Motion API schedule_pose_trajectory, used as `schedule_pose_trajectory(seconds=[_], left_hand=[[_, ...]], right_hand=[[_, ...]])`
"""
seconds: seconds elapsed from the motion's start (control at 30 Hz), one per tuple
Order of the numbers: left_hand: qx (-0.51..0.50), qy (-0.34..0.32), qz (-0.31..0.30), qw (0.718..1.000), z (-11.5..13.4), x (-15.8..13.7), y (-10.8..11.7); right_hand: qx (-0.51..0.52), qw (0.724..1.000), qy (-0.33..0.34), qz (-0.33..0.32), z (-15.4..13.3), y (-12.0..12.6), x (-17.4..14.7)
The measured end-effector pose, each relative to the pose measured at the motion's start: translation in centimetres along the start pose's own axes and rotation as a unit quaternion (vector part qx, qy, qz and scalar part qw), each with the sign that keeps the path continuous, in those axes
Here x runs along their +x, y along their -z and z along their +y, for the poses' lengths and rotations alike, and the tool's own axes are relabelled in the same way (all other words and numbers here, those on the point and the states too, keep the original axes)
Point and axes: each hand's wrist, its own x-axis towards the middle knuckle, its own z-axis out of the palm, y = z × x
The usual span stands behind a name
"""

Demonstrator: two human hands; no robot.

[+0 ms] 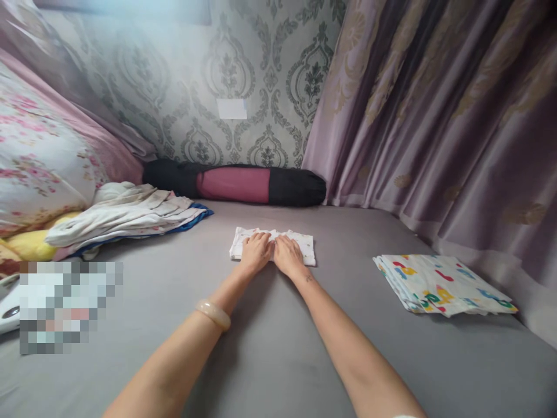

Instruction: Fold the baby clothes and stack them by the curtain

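A white cloth (308, 247) with small faint marks lies folded into a flat oblong on the grey bed sheet (343, 232). My left hand (256, 251) rests on its middle, a little to the left, with the fingers stretched forward. Beside it, almost touching, my right hand (287, 253) lies on the same cloth, also with fingers extended. Both palms face down and hide the centre of the cloth. A pale bangle (213, 314) circles my left forearm.
At the right lies a folded white cloth with colourful prints (444, 284). Crumpled clothes (130, 215) lie at the left by a floral pillow (39, 151). A black and maroon bolster (232, 184) lines the wall. Purple curtains (391, 116) hang at the right. A blurred patch (65, 307) covers something at lower left.
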Motion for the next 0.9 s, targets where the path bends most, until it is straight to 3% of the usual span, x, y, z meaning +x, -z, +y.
schedule_pose_trajectory(seconds=[0.27, 0.53, 0.9], left_hand=[[0.027, 0.027, -0.065, 0.997, -0.3, 0.1, -1.5], [0.057, 0.052, -0.044, 0.996, -0.7, 0.8, -2.0], [0.087, 0.086, -0.034, 0.992, -3.3, 0.4, -0.9]], right_hand=[[-0.001, 0.999, -0.019, -0.043, 0.6, -0.7, -0.1], [-0.012, 0.996, -0.064, -0.053, 1.1, -0.8, 0.6], [-0.046, 0.992, -0.115, -0.027, 3.2, -0.9, 0.7]])
